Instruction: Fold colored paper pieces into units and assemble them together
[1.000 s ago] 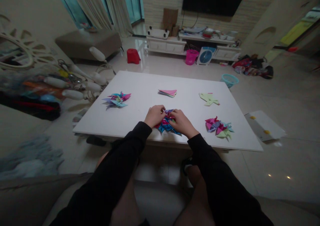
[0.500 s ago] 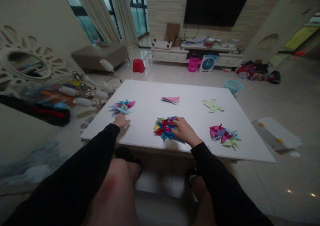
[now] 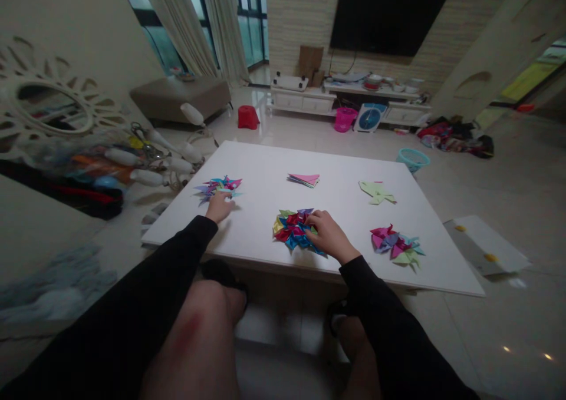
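Folded paper cranes lie in colourful piles on a white table (image 3: 260, 158). My left hand (image 3: 220, 205) reaches over the left pile of paper cranes (image 3: 221, 185), its thumb apart from the fingers beside a light blue one. The fingertips are partly hidden. At the middle pile of shiny paper cranes (image 3: 292, 229), my right hand (image 3: 331, 235) rests on the right side, fingers curved and a gap between thumb and forefinger. To the right of it sits another pile of paper cranes (image 3: 395, 245).
Farther back on the table are a stack of folded paper (image 3: 304, 179) and a light green folded paper piece (image 3: 377, 192). A blue basket (image 3: 413, 159) stands beyond the right corner. Lamp heads (image 3: 145, 177) crowd the left edge.
My left hand has moved slightly up and to the right, farther over the left pile. My right hand stays at the middle pile. The view has shifted a little.
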